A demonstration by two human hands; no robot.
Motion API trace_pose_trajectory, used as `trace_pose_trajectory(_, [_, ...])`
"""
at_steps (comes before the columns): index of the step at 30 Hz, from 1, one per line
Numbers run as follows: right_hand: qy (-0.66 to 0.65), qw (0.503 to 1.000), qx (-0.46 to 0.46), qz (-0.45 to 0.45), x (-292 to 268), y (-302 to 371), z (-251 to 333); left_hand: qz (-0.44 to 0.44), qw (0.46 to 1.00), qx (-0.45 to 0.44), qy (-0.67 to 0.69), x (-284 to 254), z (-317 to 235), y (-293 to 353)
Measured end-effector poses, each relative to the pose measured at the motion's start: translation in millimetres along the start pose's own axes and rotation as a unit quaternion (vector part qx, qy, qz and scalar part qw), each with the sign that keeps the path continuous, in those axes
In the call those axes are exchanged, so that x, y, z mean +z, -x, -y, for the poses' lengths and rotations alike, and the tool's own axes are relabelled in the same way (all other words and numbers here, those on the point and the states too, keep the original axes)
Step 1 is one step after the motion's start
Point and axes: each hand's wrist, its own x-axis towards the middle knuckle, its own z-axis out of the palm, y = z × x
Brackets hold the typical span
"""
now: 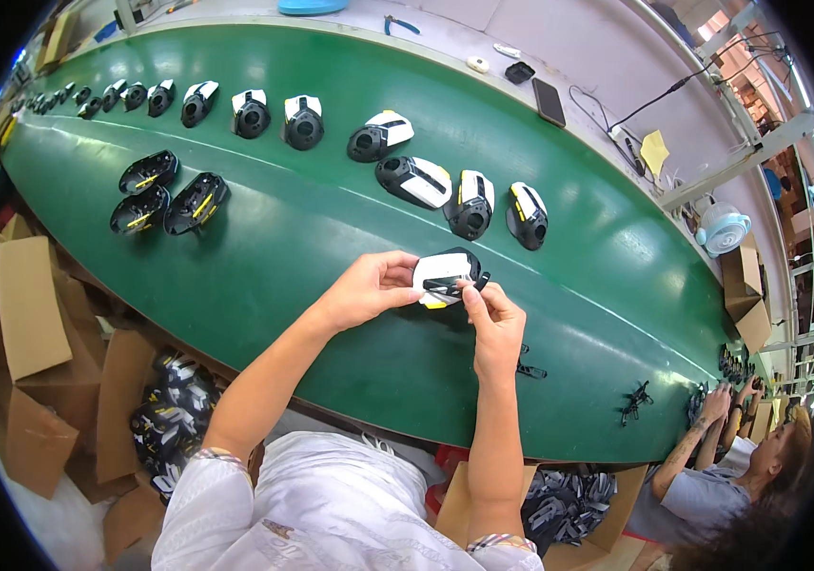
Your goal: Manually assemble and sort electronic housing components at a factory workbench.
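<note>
We're holding a black-and-white shell [445,276] over the green desk [331,238], left hand [369,288] fingers gripping its left side, right hand [492,319] fingers pinching its right edge, finished shells [416,181] lying beyond.

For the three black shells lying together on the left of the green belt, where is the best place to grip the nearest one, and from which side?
Probably grip the nearest black shell across its two long side rims, coming from above. It lies open side up with a yellow part inside, so the rims are exposed. Its right side faces bare green belt, while another shell lies close on its left, so approach from the right.
</note>
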Motion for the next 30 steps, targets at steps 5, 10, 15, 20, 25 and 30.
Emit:
trace_pose_trajectory(5, [-0.061, 0.996, 0.063, -0.004, -7, -2, -3, 0.004, 1.0, -0.002, -0.018, 0, 0, -1])
trace_pose_trajectory(10, [0.032, 0.999, 0.021, -0.021, -6, -2, -9, 0.005, 1.0, 0.003, -0.017, 2, 1, -3])
trace_pose_trajectory(15, [0.11, 0.994, -0.004, -0.022, -7, 0, -11, -0.021, 0.998, 0.021, -0.051, 11, 2, -2])
trace_pose_trajectory(20, [0.194, 0.979, -0.05, -0.049, -6, -2, -13, -0.114, 0.984, 0.064, -0.118, 14, 14, -6])
trace_pose_trajectory(25, [0.201, 0.978, -0.055, -0.034, -15, -8, -14, -0.096, 0.988, 0.078, -0.096, 18, 14, -4])
trace_pose_trajectory(30, [0.022, 0.995, 0.047, 0.085, -15, -10, -7, -0.069, 0.987, 0.069, -0.127, 19, 9, -2])
